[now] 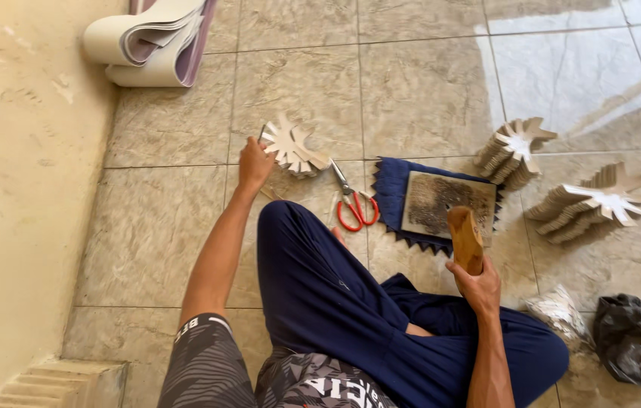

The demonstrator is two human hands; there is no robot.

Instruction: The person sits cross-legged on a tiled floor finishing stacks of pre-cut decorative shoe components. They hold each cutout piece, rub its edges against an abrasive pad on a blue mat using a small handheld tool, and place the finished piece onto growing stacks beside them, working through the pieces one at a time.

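A person sits on the tiled floor [426,83] with legs crossed in dark blue trousers.

The left hand [254,162] reaches out to a small pile of cut shapes [291,149]. The shapes are pale and look like stars or leaves with pointy arms. The fingers touch the left edge of the pile and curl on it, but I cannot tell if they grip a piece or just rest there.

The right hand [479,287] is closed tight around a wooden handle [465,238]. The handle stands up, over the near edge of a worn board [447,202]. The board lies on a blue cloth [390,189] with a zigzag edge. What is at the bottom of the handle is hidden.

Red scissors [352,204] lie on the floor between the small pile and the cloth. Nobody holds them.

On the right stand two tall stacks of cut shapes [515,151] and [592,202], so it looks like a lot of pieces are done. The pile by the left hand is much lower. Rolls of sheet material [156,41] lean by the wall, so there seems to be more left to cut. A dark bag [637,340] and a small clear bag [558,311] sit near the right knee.
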